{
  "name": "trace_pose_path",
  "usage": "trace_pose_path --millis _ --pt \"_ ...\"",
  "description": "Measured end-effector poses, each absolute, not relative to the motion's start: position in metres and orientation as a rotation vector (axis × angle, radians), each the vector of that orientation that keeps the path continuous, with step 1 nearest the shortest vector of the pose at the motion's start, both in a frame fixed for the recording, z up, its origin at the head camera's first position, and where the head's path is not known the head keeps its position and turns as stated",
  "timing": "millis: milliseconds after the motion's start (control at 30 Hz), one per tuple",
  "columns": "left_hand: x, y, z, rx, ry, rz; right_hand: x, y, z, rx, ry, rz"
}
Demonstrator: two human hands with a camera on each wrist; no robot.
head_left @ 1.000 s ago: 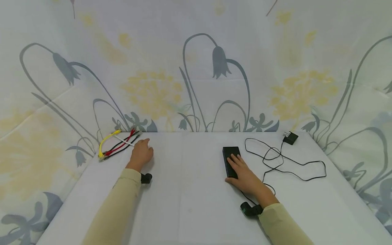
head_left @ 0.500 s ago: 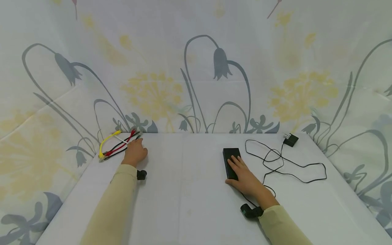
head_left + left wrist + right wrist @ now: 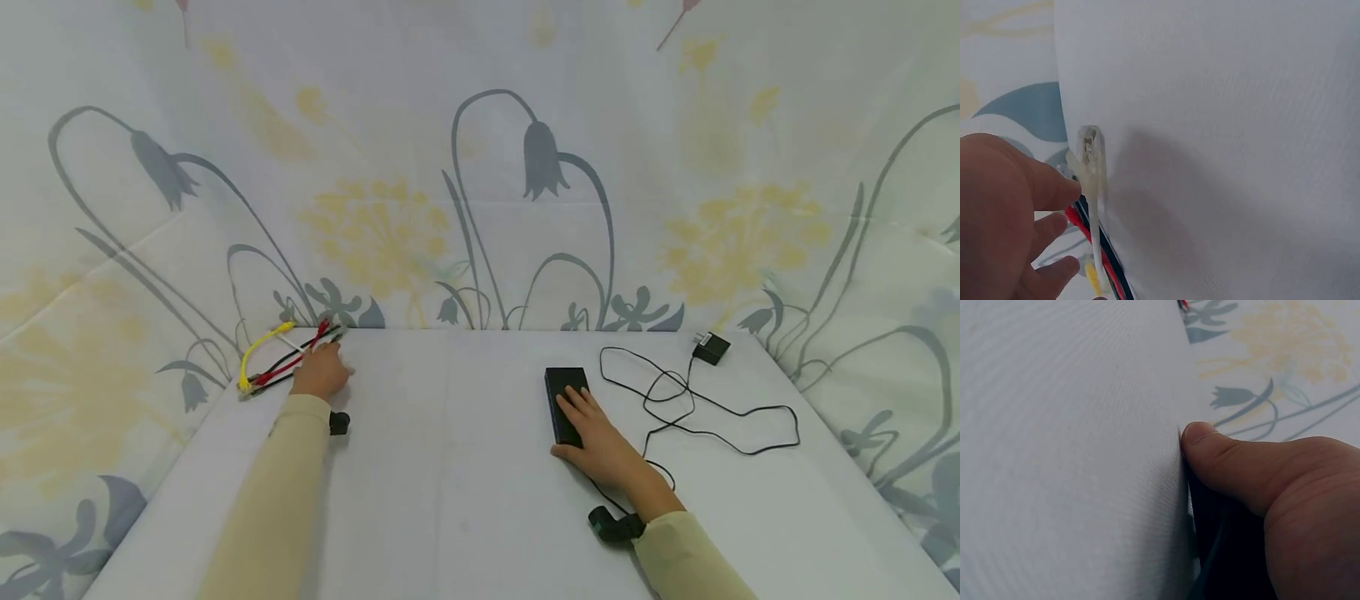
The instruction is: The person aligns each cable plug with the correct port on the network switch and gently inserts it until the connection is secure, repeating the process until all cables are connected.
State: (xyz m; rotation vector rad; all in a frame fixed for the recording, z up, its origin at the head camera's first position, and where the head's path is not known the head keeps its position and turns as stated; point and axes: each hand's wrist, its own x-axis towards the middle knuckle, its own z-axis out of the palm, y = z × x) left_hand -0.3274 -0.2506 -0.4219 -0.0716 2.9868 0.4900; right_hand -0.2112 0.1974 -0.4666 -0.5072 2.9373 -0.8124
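Note:
At the back left lie several short network cables: a yellow one [image 3: 255,348], a red one [image 3: 281,367], black ones and a white one [image 3: 1094,228]. My left hand [image 3: 321,371] reaches over their right part with its fingers apart. In the left wrist view its thumb tip is right at the white cable's boot, below the clear plug [image 3: 1090,140]. Right of the middle, my right hand [image 3: 600,442] rests spread on a flat black box [image 3: 562,380], thumb along its near edge. The palm hides part of the box.
A thin black cord [image 3: 757,408] lies in loops right of the box, leading to a black plug-in power adapter [image 3: 711,348] at the back right. The white-covered table [image 3: 465,500] ends at a flower-patterned cloth [image 3: 390,125] behind.
My left hand has moved left, now overlapping the cables. The right hand has stayed on the black box.

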Motion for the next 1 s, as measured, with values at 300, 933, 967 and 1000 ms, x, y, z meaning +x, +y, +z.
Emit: trace_pose_path --millis 300,933,967,1000 --pt "-0.33 -0.253 -0.425 -0.059 2.989 0.438 -0.211 0.197 -0.466 -0.505 2.938 -0.806" --pt "-0.329 -0.255 -0.429 0.042 3.11 0.41 -0.211 0.197 -0.466 -0.508 2.937 -0.794" --pt "-0.329 -0.254 -0.428 0.053 3.111 0.431 -0.211 0.197 -0.465 -0.505 2.937 -0.796" --pt "-0.33 -0.254 -0.427 0.067 3.114 0.453 -0.211 0.197 -0.465 -0.501 2.937 -0.797"
